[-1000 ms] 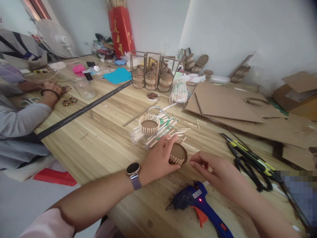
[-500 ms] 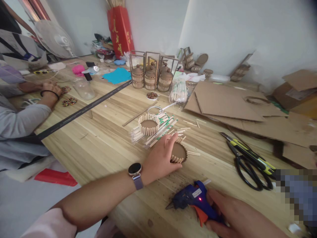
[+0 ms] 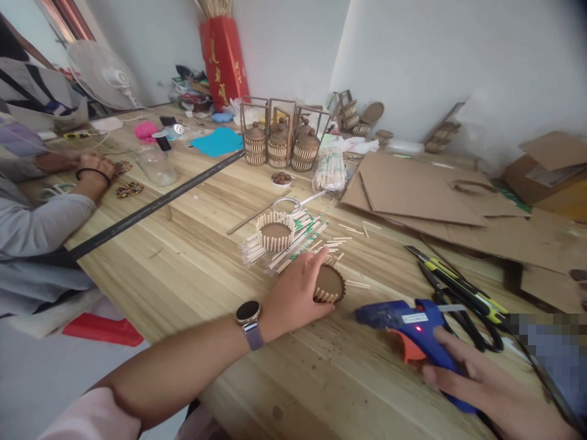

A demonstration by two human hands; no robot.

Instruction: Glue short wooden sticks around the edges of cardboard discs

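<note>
My left hand (image 3: 298, 296), with a watch on its wrist, curves round the left side of a round brown disc (image 3: 331, 283) edged with short upright sticks. To the right, my right hand (image 3: 477, 373) grips the handle of a blue glue gun (image 3: 426, 327) with an orange trigger and a lit red light; its nozzle points left towards the disc, apart from it. A second disc ringed with pale sticks (image 3: 276, 232) stands on plastic-wrapped stick packs (image 3: 305, 235) beyond my left hand. Loose short sticks (image 3: 351, 229) lie behind the first disc.
Black scissors (image 3: 463, 318) and a yellow-black cutter (image 3: 458, 284) lie at right, near cardboard sheets (image 3: 422, 186). Small lidded baskets (image 3: 280, 143) stand at the back by a bowl of brown beads (image 3: 281, 178). Another person's hands (image 3: 94, 168) work with beads at left.
My right hand has moved the glue gun up and to the right, turning its nozzle from down-left to nearly level, close to the scissors. My left hand stays at the disc.
</note>
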